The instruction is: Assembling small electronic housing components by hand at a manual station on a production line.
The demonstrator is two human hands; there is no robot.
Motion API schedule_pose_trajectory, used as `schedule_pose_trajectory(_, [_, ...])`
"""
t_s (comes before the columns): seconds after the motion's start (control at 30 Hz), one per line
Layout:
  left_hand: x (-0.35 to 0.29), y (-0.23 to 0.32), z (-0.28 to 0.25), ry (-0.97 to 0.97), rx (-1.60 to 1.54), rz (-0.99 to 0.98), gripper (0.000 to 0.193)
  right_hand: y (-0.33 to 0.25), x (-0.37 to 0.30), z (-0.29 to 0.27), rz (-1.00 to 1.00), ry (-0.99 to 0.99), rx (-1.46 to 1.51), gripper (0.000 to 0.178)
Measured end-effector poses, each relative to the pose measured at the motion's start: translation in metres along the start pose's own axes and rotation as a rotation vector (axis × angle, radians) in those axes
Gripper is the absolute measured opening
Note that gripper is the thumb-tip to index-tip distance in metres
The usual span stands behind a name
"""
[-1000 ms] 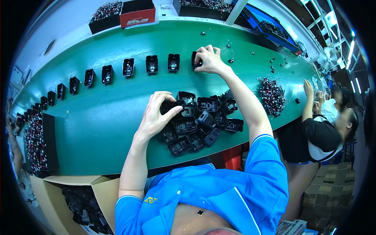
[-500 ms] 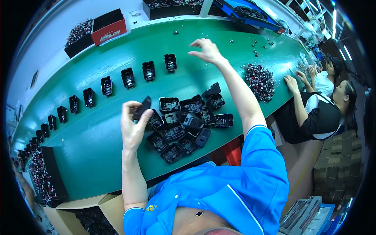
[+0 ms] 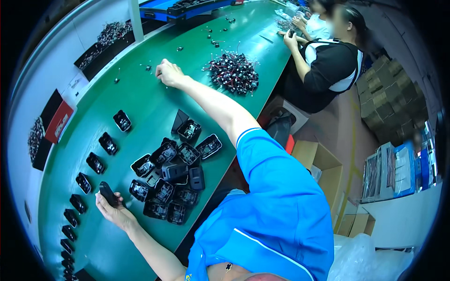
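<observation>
I see the left hand [image 3: 115, 214], fingers clamped on a smooth, rounded black casing [image 3: 107, 192]; whether the curled right hand [image 3: 170, 75] grips, I can't tell.

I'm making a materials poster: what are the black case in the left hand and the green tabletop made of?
Black case: probably plastic, matte; its shell looks smooth, rigid and dull. Green tabletop: satiny, maybe rubber or vinyl sheet; it softly reflects light.
</observation>
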State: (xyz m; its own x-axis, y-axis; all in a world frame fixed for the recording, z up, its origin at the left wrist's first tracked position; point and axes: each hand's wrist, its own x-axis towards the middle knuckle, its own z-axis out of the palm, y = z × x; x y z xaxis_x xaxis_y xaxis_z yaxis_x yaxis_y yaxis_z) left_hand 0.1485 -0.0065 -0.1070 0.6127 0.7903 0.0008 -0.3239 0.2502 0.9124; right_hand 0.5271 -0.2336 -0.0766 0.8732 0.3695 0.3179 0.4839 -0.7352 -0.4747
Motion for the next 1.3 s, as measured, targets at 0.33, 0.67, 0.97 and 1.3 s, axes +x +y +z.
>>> schedule_pose_trajectory(0.33, [0.001,-0.001,0.012,-0.097,-0.087,-0.008,0.032,0.027,-0.014,-0.03,0.021,0.106,0.412,0.007])
schedule_pose_trajectory(0.67, [0.022,-0.012,-0.015,-0.13,-0.246,-0.069,0.041,0.032,-0.043,-0.04,0.002,0.118,0.876,0.023])
schedule_pose_trajectory(0.97, [0.006,0.003,0.005,-0.175,-0.246,-0.007,0.043,0.011,-0.072,-0.062,-0.091,0.117,1.096,0.018])
schedule_pose_trajectory(1.3, [-0.019,0.038,0.058,-0.364,-0.115,0.039,0.05,-0.001,-0.09,-0.074,-0.188,0.08,1.289,0.036])
